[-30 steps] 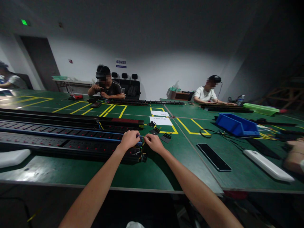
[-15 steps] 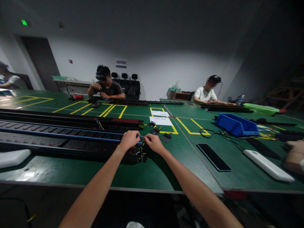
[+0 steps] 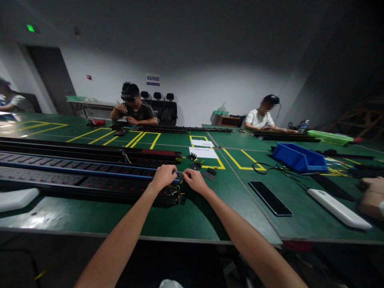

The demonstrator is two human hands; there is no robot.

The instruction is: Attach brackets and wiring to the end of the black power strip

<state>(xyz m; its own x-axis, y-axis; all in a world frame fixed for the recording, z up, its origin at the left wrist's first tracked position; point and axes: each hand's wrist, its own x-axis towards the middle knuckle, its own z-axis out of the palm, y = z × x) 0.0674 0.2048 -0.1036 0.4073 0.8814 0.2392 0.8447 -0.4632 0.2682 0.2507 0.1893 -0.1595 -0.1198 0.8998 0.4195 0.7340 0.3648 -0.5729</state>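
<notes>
Long black power strips (image 3: 99, 182) with small red marks lie side by side on the table, one of them edged in blue. My left hand (image 3: 163, 176) is closed over the right end of the blue-edged strip (image 3: 132, 175). Just past that end, my right hand (image 3: 193, 179) has its fingers pinched together close to my left fingertips; whatever is between them is too small to make out. Loose wires and a dark end piece (image 3: 181, 198) stick out from the nearest strip below my hands. Several black end brackets (image 3: 210, 173) with yellow wires lie right behind my right hand.
To the right are a black phone (image 3: 270, 199), a white power bank (image 3: 339, 209) with a cable, and a blue bin (image 3: 300, 157). Another white device (image 3: 18, 199) lies at left. Paper labels (image 3: 204, 153) lie behind the brackets. Co-workers sit across the table; another person's arm (image 3: 372, 194) is at far right.
</notes>
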